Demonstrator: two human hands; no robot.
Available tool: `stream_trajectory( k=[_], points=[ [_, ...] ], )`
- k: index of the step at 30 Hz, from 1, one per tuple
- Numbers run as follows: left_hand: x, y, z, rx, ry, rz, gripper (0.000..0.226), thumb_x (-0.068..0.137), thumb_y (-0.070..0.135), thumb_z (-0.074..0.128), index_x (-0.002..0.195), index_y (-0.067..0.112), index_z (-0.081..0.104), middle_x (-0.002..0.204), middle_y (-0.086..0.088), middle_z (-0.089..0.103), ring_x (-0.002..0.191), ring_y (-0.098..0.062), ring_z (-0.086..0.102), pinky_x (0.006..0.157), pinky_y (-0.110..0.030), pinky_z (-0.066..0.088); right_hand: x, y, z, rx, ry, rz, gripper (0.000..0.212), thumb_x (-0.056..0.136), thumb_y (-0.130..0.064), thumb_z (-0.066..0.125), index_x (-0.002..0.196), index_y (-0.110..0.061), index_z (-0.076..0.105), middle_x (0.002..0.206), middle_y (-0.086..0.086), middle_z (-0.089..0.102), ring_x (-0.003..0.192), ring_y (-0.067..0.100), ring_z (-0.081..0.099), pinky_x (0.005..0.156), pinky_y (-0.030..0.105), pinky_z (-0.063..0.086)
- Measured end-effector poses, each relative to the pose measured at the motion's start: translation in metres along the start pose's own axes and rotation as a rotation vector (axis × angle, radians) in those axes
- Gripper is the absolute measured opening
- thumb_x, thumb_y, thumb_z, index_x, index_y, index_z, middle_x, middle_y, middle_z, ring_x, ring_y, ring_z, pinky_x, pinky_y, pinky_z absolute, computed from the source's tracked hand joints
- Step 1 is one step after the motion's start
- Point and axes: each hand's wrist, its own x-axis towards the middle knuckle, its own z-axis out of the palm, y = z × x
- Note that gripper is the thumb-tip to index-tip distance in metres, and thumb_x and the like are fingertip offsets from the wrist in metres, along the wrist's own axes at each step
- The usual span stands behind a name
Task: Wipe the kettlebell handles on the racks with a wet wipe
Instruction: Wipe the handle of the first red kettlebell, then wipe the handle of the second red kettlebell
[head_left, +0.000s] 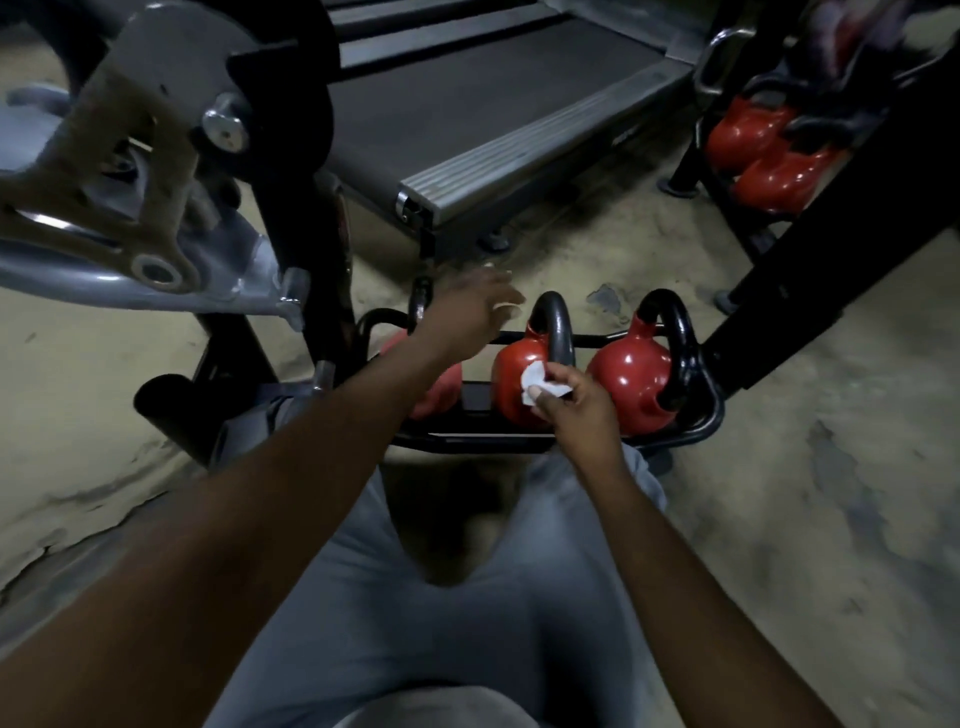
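Observation:
Three red kettlebells with black handles sit in a low black rack (696, 431) on the floor. My right hand (574, 410) pinches a white wet wipe (537, 387) against the lower part of the middle kettlebell's handle (558, 327). My left hand (470, 312) hovers blurred above the rack, fingers spread, between the left kettlebell (441, 389) and the middle one, holding nothing. The right kettlebell (631, 382) stands untouched, and its handle (675, 332) curves up at the rack's end. My left forearm partly hides the left kettlebell.
A treadmill deck (493, 119) lies just beyond the rack. A grey machine frame (130, 197) juts in at upper left. At upper right a second rack (696, 171) carries more red kettlebells (748, 135). A black slanted post (810, 291) stands right of the low rack.

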Motion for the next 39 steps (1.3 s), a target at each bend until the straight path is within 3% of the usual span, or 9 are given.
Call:
stream_trajectory(
  k=[4,9,15,18,23,30,33,36,39],
  points=[
    [0.026,0.033,0.020,-0.125,-0.204,0.054,0.030,0.096,0.018,0.059,0.125,0.011,0.067,0.138,-0.010,0.058,0.139,-0.020,0.041,0.115,-0.030,0.019,0.012,-0.010,-0.023,-0.294,0.139,-0.204,0.026,0.081,-0.035,0.075,0.104,-0.022,0.075,0.096,-0.003,0.072,0.086,0.013,0.068,0.079,0.036,0.056],
    [0.036,0.026,0.028,-0.237,-0.304,-0.040,0.032,0.094,0.012,0.063,0.126,0.012,0.066,0.134,-0.009,0.061,0.127,-0.022,0.054,0.103,-0.025,0.038,0.007,-0.011,-0.015,-0.835,0.145,-0.492,0.022,0.089,-0.021,0.063,0.110,-0.017,0.070,0.096,0.005,0.057,0.083,0.019,0.055,0.068,0.031,0.045],
    [0.043,0.017,0.031,-0.293,-0.326,-0.053,0.032,0.095,0.013,0.062,0.126,0.017,0.066,0.134,-0.002,0.061,0.125,-0.016,0.053,0.088,-0.010,0.033,-0.007,0.001,-0.013,-1.223,0.133,-0.606,0.025,0.077,-0.017,0.070,0.100,-0.025,0.071,0.100,0.003,0.059,0.096,0.026,0.055,0.084,0.043,0.044],
    [0.041,0.003,0.036,-0.329,-0.324,-0.003,0.036,0.091,0.016,0.068,0.126,0.025,0.066,0.133,0.003,0.062,0.127,-0.013,0.053,0.108,-0.027,0.039,-0.005,0.004,-0.011,-1.072,0.212,-0.572,0.026,0.079,-0.012,0.067,0.101,-0.026,0.071,0.093,0.000,0.055,0.087,0.020,0.051,0.077,0.037,0.043],
    [0.039,-0.022,0.059,-0.464,-0.272,0.050,0.042,0.086,0.020,0.070,0.126,0.030,0.065,0.135,0.001,0.061,0.133,-0.014,0.049,0.113,-0.040,0.039,0.003,0.013,0.000,-0.675,0.419,-0.475,0.024,0.091,-0.012,0.061,0.115,-0.014,0.066,0.097,0.006,0.057,0.084,0.019,0.054,0.065,0.031,0.046],
    [0.045,-0.029,0.062,-0.521,-0.282,0.068,0.046,0.078,0.055,0.072,0.121,0.037,0.067,0.136,0.002,0.060,0.132,-0.003,0.048,0.113,-0.035,0.039,-0.013,0.031,0.029,-0.082,0.652,-0.084,0.019,0.091,-0.020,0.064,0.108,-0.027,0.066,0.101,-0.005,0.070,0.094,0.014,0.066,0.081,0.033,0.055],
    [0.045,-0.031,0.063,-0.472,-0.259,0.058,0.052,0.072,0.065,0.070,0.120,0.044,0.065,0.139,0.004,0.058,0.129,-0.007,0.052,0.109,-0.038,0.043,-0.005,0.026,0.038,0.070,0.665,0.024,0.012,0.094,-0.029,0.061,0.098,-0.034,0.071,0.090,-0.005,0.072,0.084,0.013,0.068,0.074,0.032,0.055],
    [0.045,-0.030,0.063,-0.447,-0.238,0.079,0.054,0.071,0.066,0.069,0.121,0.044,0.064,0.138,0.009,0.058,0.129,-0.005,0.052,0.109,-0.037,0.043,0.002,0.026,0.032,0.104,0.571,0.182,0.030,0.094,-0.027,0.054,0.069,-0.032,0.068,0.067,-0.003,0.061,0.069,0.015,0.058,0.071,0.044,0.054],
    [0.044,-0.030,0.063,-0.447,-0.210,0.086,0.054,0.072,0.064,0.068,0.121,0.042,0.066,0.139,0.009,0.058,0.128,-0.005,0.052,0.108,-0.037,0.043,0.019,0.009,0.008,-0.025,0.376,0.239,0.031,0.096,-0.013,0.049,0.088,-0.028,0.075,0.067,-0.005,0.062,0.066,0.011,0.056,0.069,0.030,0.049]
  ],
)
